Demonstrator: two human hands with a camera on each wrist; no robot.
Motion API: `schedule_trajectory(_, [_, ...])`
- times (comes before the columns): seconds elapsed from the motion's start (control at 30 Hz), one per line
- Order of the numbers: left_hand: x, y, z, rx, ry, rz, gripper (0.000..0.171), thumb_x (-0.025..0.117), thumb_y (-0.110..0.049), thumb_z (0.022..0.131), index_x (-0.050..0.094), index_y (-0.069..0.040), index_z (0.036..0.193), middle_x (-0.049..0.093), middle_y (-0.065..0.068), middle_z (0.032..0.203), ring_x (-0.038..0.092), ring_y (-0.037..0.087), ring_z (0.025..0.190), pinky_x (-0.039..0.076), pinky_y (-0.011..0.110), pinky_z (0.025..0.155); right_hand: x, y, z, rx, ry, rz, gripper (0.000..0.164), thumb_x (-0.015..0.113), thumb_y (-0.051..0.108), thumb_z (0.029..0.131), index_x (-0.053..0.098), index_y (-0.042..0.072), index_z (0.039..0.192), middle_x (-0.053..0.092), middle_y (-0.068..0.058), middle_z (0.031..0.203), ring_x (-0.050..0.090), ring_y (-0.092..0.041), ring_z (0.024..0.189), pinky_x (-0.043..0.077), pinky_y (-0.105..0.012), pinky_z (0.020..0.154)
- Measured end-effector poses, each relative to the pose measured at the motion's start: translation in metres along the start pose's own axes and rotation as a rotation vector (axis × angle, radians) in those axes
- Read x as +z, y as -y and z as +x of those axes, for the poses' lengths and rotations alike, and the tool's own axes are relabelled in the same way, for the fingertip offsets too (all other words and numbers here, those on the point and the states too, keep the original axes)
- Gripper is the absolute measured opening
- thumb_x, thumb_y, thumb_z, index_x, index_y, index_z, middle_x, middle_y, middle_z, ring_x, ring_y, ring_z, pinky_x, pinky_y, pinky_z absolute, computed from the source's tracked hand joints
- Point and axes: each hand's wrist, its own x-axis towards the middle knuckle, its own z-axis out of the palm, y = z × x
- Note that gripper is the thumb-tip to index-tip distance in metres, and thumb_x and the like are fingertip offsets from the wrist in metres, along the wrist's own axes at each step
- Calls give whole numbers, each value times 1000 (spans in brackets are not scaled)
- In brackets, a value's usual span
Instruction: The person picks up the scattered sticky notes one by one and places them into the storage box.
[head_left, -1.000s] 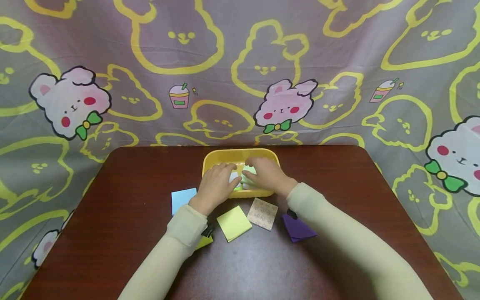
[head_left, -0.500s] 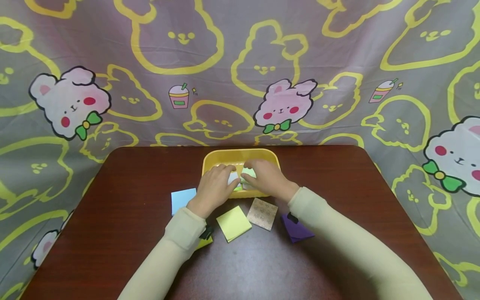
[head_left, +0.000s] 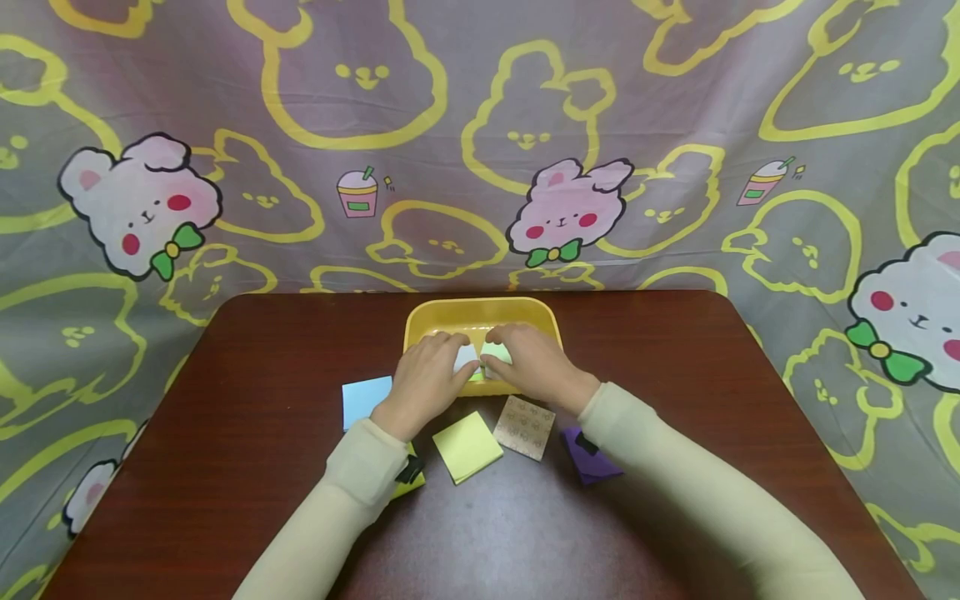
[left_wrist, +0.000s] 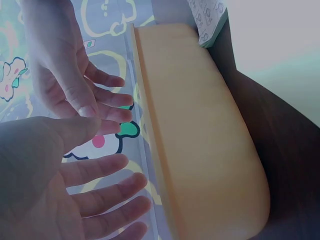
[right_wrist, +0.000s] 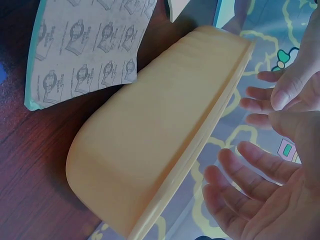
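Note:
My left hand (head_left: 427, 371) and right hand (head_left: 536, 358) hover over the front of a yellow plastic bin (head_left: 483, 310), thumbs close together. Inside the bin, a white sticky-note pad (head_left: 465, 357) and a pale green pad (head_left: 497, 352) show between the hands. From the left wrist, the left hand's fingers (left_wrist: 112, 192) appear loosely bent with nothing in them, above the rim of the bin (left_wrist: 200, 130). Likewise, the right wrist view has the right hand's relaxed fingers (right_wrist: 250, 175) holding nothing. The hands hide part of the bin's contents.
Sticky-note pads lie before the bin: light blue (head_left: 366, 402), pale yellow (head_left: 468, 447), a patterned beige one (head_left: 525, 427) and purple (head_left: 588, 457). Under the left wrist, an olive-yellow pad (head_left: 408, 483) is partly covered. A patterned curtain (head_left: 450, 167) hangs behind the dark wooden table (head_left: 300, 350).
Both hands have drawn back slightly toward the person. The right hand has shifted a little right, exposing more of the pale green pad. The pads on the table have stayed put.

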Motion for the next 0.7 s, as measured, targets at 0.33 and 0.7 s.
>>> schedule_trajectory(0.33, [-2, 0, -3, 8, -12, 7, 44, 59, -40, 89, 62, -11, 121, 64, 6, 112, 59, 24, 100, 50, 42, 77, 1, 5, -5, -13, -20, -17, 41, 56, 39, 90, 65, 6, 113, 67, -5, 109, 61, -20, 101, 48, -36, 86])
schedule_trajectory(0.7, [-3, 5, -7, 13, -29, 16, 43, 59, -40, 89, 62, -10, 120, 64, 7, 109, 60, 24, 96, 50, 41, 74, 2, 7, -9, -36, -25, -6, 37, 58, 35, 90, 67, 5, 109, 68, -5, 103, 62, -20, 95, 48, -36, 83])
